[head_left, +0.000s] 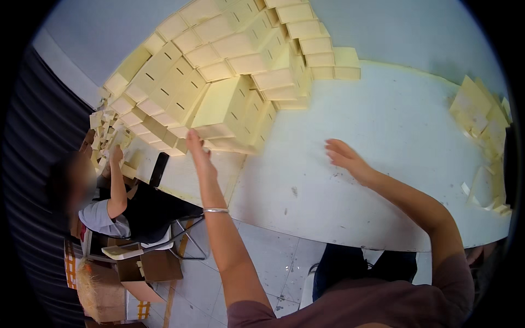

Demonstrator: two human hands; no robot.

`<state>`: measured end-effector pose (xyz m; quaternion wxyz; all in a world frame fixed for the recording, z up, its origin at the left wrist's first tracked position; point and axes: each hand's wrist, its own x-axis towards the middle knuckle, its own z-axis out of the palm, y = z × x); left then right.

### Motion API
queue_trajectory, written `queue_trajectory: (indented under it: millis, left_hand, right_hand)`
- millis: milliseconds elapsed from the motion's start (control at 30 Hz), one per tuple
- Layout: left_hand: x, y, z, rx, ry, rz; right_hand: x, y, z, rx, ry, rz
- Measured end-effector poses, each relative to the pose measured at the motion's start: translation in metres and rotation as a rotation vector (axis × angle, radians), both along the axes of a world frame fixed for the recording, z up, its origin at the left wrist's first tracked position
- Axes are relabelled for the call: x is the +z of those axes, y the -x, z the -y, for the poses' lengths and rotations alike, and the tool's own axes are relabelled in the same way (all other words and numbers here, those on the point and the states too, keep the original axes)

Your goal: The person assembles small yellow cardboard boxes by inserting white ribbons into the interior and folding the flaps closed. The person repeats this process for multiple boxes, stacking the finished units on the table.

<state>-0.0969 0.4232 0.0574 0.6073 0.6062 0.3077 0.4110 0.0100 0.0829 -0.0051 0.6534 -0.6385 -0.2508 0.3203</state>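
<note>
Pale yellow paper boxes [220, 106] with dark slots stand stacked in several tiers at the back left of the white table [306, 191]. My left hand [199, 152], with a silver bangle on its wrist, is at the near left corner of the lowest front stack. Its fingers point forward and look stretched out. Whether they touch the box side, I cannot tell. Over the bare tabletop to the right of the stacks is my right hand [349, 160]. It holds nothing, and its fingers are extended and slightly apart, pointing left.
Flat yellow card pieces [474, 106] lean and lie at the table's right edge. On the left, a seated co-worker [106, 210] handles small yellow pieces. A black phone-like object [159, 169] lies near the table edge. Cardboard boxes [101, 290] stand on the floor.
</note>
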Motion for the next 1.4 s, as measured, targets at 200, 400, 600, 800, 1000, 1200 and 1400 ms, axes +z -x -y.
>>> queue_trajectory:
  millis: [200,400,600,800,1000,1200,1400]
  left_hand:
    - [-0.035,-0.018,0.005,-0.026,0.096,0.119]
    - [-0.045,-0.025,0.018,-0.001,-0.352,-0.067]
    - [-0.064,-0.025,0.045,-0.082,-0.263,-0.025]
    - [-0.056,-0.019,0.057,-0.246,0.191,0.019]
    - [-0.002,-0.012,0.055,-0.467,0.133,-0.334]
    - [-0.009,0.024,0.086,-0.618,-0.055,-0.439]
    - [-0.039,0.040,0.215,-0.990,-0.423,-0.347]
  right_hand:
    - [-0.012,-0.023,-0.149,-0.134,-0.153,-0.302]
    - [0.010,-0.015,-0.205,-0.210,-0.304,-0.521]
    - [-0.003,-0.013,-0.212,-0.208,-0.339,-0.490]
    - [0.035,-0.017,-0.190,-0.261,-0.231,-0.498]
    - [0.062,-0.020,-0.180,-0.025,-0.368,-0.530]
    - [0.055,0.002,-0.133,-0.123,-0.364,-0.514]
    - [0.002,0.022,0.047,-0.256,-0.273,-0.455]
